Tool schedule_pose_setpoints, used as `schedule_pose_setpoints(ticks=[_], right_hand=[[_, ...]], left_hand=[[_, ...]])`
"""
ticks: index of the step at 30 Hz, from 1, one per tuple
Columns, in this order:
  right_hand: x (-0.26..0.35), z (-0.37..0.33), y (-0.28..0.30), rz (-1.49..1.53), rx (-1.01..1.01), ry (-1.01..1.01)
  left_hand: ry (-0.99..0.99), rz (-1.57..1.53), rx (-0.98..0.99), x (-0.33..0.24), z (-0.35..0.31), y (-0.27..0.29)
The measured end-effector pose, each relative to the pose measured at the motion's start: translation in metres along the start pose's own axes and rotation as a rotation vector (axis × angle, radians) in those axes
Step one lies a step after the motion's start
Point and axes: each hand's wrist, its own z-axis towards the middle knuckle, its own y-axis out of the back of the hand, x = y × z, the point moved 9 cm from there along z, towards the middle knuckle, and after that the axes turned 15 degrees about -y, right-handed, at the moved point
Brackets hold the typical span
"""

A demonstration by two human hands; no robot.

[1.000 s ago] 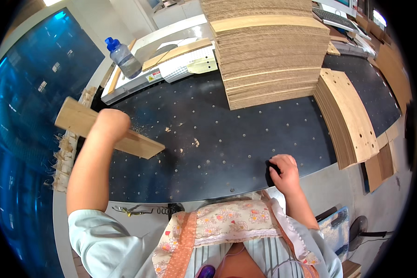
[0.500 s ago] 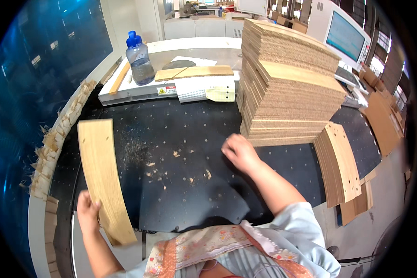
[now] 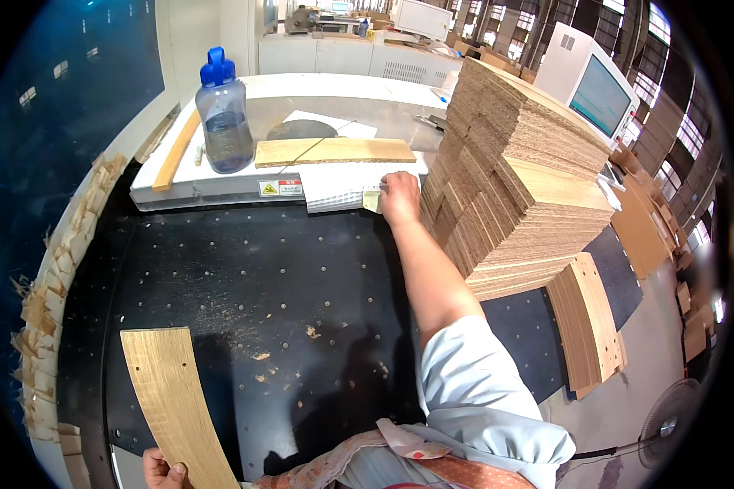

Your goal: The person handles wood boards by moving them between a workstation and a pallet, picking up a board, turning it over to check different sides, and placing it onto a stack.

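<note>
**Right hand now at the far edge of the table, curved board held low on the left**

The right hand (image 3: 399, 198) has travelled away from the body since half a second ago: then it lay on the black perforated table top (image 3: 302, 269) near the foot of the tall stack of curved chipboard pieces (image 3: 514, 179); now the arm is stretched out and the hand rests at the far edge of the table, just beside the stack's left face. Its fingers are bent down onto a small pale yellowish object (image 3: 372, 199) lying at the corner of a white sheet; whether they pinch it or only press on it cannot be told.

The left hand (image 3: 165, 470) sits at the very bottom of the view, fingers curled around the near end of the long curved light-wood board (image 3: 171, 399). The board lies flat on the black top at the lower left, running up and away from the hand. Compared with the earlier frame it is closer to the body and lower in the view.

Beyond the table stands a white machine bed (image 3: 220, 183) carrying a clear plastic bottle with a blue cap (image 3: 223, 114) and a flat rectangular wood panel (image 3: 334, 151). Pale wood scraps (image 3: 57, 277) line the table's left rim.
</note>
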Motion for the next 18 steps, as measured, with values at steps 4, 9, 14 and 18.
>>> schedule_pose_setpoints(ticks=[4, 9, 14, 18], right_hand=[[-0.009, 0.0, -0.011, 0.018, 0.008, -0.004], [-0.008, -0.004, -0.014, 0.066, -0.012, 0.026], [-0.01, -0.002, -0.014, 0.076, -0.051, 0.03], [-0.016, -0.001, -0.015, 0.094, -0.05, 0.038]], left_hand=[[-0.029, -0.041, 0.083, 0.004, 0.013, -0.012], [-0.034, -0.07, 0.124, 0.005, 0.014, -0.02], [-0.091, -0.06, 0.129, 0.004, 0.014, -0.017], [-0.019, -0.039, 0.136, 0.013, 0.01, -0.004]])
